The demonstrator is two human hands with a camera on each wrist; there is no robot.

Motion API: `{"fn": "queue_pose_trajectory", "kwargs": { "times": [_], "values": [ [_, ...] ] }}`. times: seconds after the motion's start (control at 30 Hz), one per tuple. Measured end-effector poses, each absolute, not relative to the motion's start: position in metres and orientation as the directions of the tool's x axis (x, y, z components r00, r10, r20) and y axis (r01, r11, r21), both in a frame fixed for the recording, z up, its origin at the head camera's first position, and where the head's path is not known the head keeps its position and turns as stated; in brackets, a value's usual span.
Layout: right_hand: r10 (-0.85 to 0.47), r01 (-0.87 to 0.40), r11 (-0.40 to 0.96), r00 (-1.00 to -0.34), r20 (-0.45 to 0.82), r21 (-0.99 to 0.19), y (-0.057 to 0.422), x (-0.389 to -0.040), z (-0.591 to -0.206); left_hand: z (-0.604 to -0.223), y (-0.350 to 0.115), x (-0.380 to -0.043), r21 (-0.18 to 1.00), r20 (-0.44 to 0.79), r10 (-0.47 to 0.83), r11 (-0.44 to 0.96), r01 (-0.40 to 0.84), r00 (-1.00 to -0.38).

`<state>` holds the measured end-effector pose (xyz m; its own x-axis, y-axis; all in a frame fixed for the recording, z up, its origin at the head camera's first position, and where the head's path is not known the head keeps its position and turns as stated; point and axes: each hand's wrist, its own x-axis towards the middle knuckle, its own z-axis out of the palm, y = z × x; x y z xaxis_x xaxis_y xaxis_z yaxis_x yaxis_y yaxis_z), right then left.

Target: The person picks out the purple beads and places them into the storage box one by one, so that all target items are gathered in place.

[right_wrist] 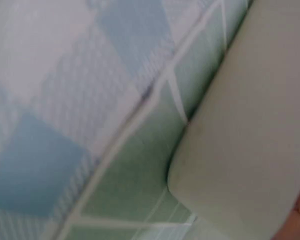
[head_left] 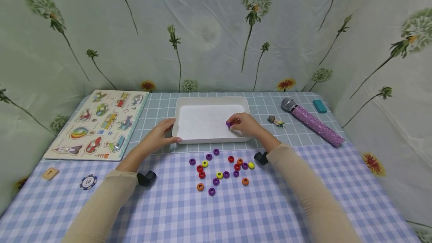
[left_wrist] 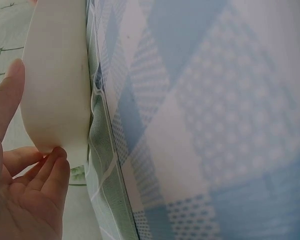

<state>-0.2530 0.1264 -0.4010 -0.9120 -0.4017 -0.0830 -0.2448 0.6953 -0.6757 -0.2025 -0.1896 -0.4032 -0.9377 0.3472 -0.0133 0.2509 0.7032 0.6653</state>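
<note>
A shallow white tray (head_left: 209, 141) lies at the middle of the table. My left hand (head_left: 159, 133) holds its near left corner, thumb on the front wall and fingers along the left side. Up close in the left wrist view, the fingertips (left_wrist: 58, 152) press the tray's end wall (left_wrist: 57, 100). Over the tray's right part, my right hand (head_left: 245, 123) pinches a purple bead (head_left: 228, 123) between thumb and fingers. In the right wrist view the tray wall (right_wrist: 240, 130) hides most of that hand. Several purple, red, orange and yellow beads (head_left: 216, 181) lie scattered in front of the tray.
At the left are a picture puzzle board (head_left: 101, 123), a wooden number tile (head_left: 50, 173) and a poker chip (head_left: 88, 182). To the right lie a glittery pink microphone (head_left: 314, 123), a small flower piece (head_left: 276, 121) and a teal block (head_left: 319, 106). A floral curtain (head_left: 216, 29) hangs behind.
</note>
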Motion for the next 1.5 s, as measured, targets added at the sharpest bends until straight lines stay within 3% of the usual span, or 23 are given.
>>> {"fn": "queue_pose_trajectory", "kwargs": {
  "times": [0.3,0.47,0.63,0.9,1.07,1.2,1.5],
  "values": [
    [-0.412,-0.262,0.714,-0.907,-0.087,-0.649,0.121,-0.247,-0.401,-0.405,-0.190,-0.203,0.667,-0.007,0.346,0.700,0.254,-0.938],
    [-0.470,-0.338,0.601,-0.883,0.021,-0.724,0.122,-0.233,-0.389,-0.406,-0.190,-0.203,0.661,-0.003,0.349,0.704,0.260,-0.937],
    [-0.556,-0.465,0.430,-0.812,0.179,-0.774,0.119,-0.207,-0.383,-0.404,-0.190,-0.202,0.662,-0.002,0.347,0.704,0.259,-0.938],
    [-0.657,-0.420,0.316,-0.743,0.123,-0.851,0.102,-0.163,-0.374,-0.404,-0.190,-0.202,0.660,-0.012,0.344,0.708,0.252,-0.939],
    [-0.682,-0.385,0.343,-0.729,0.054,-0.857,0.100,-0.165,-0.395,-0.405,-0.190,-0.202,0.661,-0.003,0.349,0.704,0.260,-0.937],
    [-0.700,-0.439,0.405,-0.713,0.037,-0.802,0.101,-0.175,-0.414,-0.406,-0.190,-0.202,0.663,-0.005,0.343,0.704,0.254,-0.939],
    [-0.717,-0.526,0.496,-0.697,0.016,-0.691,0.097,-0.176,-0.415,-0.406,-0.191,-0.203,0.666,-0.007,0.347,0.701,0.254,-0.938]
  ]
}}
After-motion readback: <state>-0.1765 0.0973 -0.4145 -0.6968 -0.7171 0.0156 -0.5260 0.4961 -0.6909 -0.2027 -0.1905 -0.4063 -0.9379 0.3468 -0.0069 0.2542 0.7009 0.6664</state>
